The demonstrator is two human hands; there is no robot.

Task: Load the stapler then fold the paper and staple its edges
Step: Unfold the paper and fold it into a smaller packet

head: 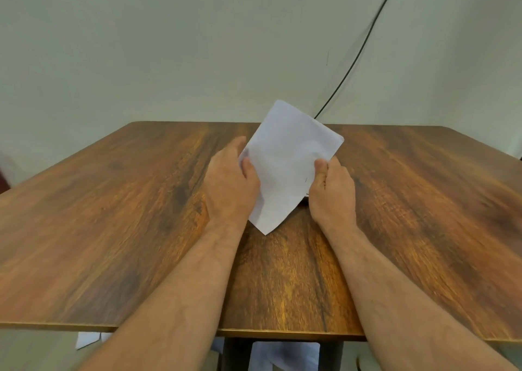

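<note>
Head view, frame centre: paper (285, 161) pinched at both side edges by left hand (230, 184) and right hand (332, 194), above table (113, 215). Align corners before creasing; keep thumbs clear of fold line. Stapler not visible.

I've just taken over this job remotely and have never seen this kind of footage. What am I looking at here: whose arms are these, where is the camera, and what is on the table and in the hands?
There is no machine here: a person works with two bare hands. The single picture comes from a wide-angle camera worn on the person's head, looking forward and down, so the arms reach in from the bottom edge. The left hand and the right hand each pinch a side of a white sheet of paper, thumbs on top, holding it tilted above a wooden table. A small dark thing peeks out under the paper by the right hand; I cannot tell what it is. No stapler is clearly visible. Behind stands a pale wall with a dark cable.
</note>
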